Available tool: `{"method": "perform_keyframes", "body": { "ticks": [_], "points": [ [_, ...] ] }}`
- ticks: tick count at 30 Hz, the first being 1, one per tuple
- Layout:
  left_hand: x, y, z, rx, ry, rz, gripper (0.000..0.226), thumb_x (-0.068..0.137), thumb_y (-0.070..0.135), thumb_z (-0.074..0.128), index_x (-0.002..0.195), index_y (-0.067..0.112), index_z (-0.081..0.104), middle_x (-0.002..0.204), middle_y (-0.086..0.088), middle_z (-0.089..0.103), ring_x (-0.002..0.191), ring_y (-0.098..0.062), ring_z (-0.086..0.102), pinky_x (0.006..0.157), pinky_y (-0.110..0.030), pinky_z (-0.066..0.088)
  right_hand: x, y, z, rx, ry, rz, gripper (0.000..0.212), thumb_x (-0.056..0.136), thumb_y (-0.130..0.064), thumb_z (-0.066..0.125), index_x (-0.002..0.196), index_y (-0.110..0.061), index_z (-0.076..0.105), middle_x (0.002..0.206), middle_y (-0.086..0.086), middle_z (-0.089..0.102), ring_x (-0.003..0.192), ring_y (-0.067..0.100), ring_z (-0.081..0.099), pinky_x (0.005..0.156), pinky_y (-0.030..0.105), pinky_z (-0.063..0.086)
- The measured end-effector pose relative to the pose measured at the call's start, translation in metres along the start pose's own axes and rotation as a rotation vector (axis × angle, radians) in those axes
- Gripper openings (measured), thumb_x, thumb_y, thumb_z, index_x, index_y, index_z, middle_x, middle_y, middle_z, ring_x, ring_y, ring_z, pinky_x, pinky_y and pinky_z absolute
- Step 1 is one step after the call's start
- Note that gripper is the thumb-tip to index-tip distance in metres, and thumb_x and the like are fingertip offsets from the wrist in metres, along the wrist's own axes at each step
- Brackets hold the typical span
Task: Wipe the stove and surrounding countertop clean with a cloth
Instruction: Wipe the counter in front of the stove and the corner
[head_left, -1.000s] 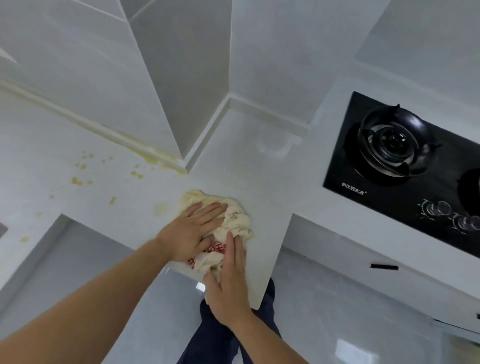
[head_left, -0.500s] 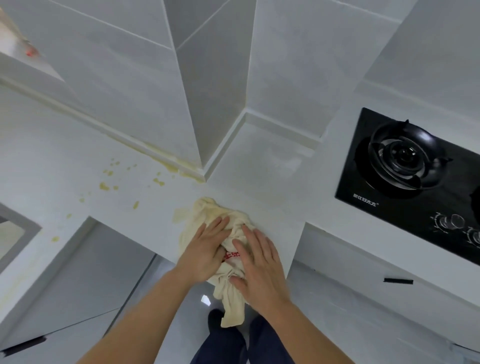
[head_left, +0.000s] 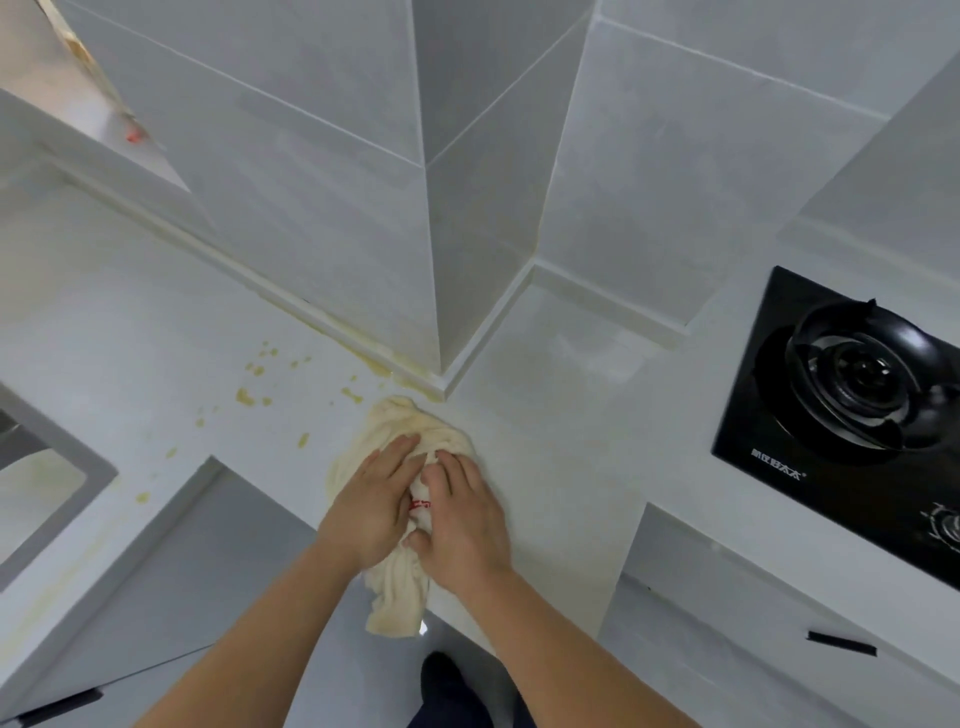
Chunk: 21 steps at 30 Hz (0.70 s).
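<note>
- I see white writing on the black stove (head_left: 810, 415) at its front left corner, too small for me to read.
- Red marks show on the cloth (head_left: 410, 447) between my two hands; I can't read them either.
- The cloth lies bunched on the white table (head_left: 545, 467), well left of the stove, just in front of the wall corner (head_left: 441, 374), its tail hanging over the table's front edge.
- My left hand (head_left: 371, 506) lies flat on the cloth, fingers straight and close together, pressing down.
- My right hand (head_left: 460, 519) is on the cloth too, fingers bent into the folds and thumb against the fabric, gripping it.
- Yellow spots (head_left: 249, 397) dot the table left of the cloth, farther still from the stove.
- Since half a second ago, both hands and the cloth have pushed nearer the wall corner, and my right fingers, then spread flat, have curled into the fabric.
</note>
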<state>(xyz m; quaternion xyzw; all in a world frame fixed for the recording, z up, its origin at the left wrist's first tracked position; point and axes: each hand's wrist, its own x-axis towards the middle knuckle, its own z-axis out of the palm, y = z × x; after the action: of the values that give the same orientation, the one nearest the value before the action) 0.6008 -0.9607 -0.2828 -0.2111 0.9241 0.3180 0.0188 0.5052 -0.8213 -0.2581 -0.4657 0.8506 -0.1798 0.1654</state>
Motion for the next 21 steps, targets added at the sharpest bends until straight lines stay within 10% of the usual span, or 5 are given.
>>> {"method": "perform_keyframes", "body": {
  "ticks": [6, 21],
  "points": [
    [-0.004, -0.001, -0.013, -0.073, 0.085, -0.16, 0.064, 0.101, 0.049, 0.022, 0.159, 0.023, 0.034, 0.166, 0.001, 0.029, 0.156, -0.016, 0.02, 0.126, -0.042, 0.021, 0.046, -0.011, 0.001, 0.002, 0.099, -0.018, 0.04, 0.086, -0.036, 0.064, 0.123, -0.027, 0.052, 0.125, -0.004, 0.055, 0.118, 0.02, 0.048, 0.099, 0.034, 0.046],
    [0.07, 0.114, 0.037, -0.076, -0.056, -0.127, 0.072, 0.097, 0.057, 0.025, 0.163, 0.032, 0.014, 0.167, 0.02, 0.003, 0.156, 0.001, -0.005, 0.129, -0.036, 0.006, 0.036, 0.138, -0.072, -0.145, 0.171, -0.027, 0.039, 0.08, -0.05, 0.071, 0.112, -0.037, 0.054, 0.115, -0.015, 0.059, 0.109, 0.015, 0.052, 0.086, 0.039, 0.03]
  ]
}}
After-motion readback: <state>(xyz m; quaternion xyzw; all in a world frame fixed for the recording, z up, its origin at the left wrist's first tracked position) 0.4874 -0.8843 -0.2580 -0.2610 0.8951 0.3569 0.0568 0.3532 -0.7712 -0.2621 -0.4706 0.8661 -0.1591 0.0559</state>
